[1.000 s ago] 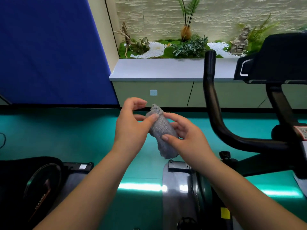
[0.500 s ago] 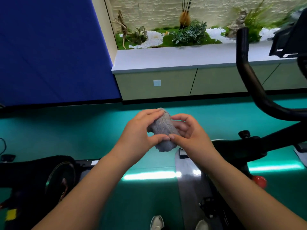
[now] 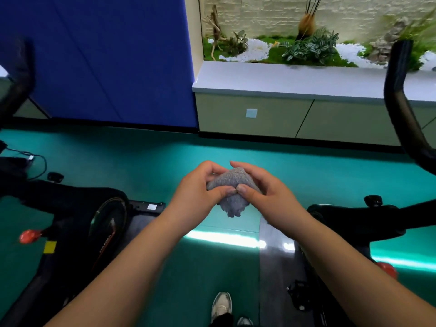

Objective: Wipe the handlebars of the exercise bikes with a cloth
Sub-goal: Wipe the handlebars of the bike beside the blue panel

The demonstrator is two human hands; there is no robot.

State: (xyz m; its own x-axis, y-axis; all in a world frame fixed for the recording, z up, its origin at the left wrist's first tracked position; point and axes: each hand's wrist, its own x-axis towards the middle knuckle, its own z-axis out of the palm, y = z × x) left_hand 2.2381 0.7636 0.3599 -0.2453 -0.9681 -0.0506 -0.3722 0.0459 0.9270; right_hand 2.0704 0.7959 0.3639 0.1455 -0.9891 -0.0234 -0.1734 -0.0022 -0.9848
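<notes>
While both thumbs meet on top, left hand (image 3: 195,194) and right hand (image 3: 264,192) pinch a bunched, nubby grey cloth (image 3: 232,192) between two black tubular handlebars (image 3: 398,95).

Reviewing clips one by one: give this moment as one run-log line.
phase: readying cloth | left hand: grips grey cloth | right hand: grips cloth | right handlebar: untouched | wiping: not yet begun

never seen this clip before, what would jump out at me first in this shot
Dead centre, the left hand and right hand bunch a grey cloth together, thumbs meeting on it, above the bright teal floor. Black exercise-bike handlebars frame the scene, one rising at the right edge and another at the far left. Behind, a deep blue wall panel stands beside a planter ledge with greenery and white pebbles.
</notes>
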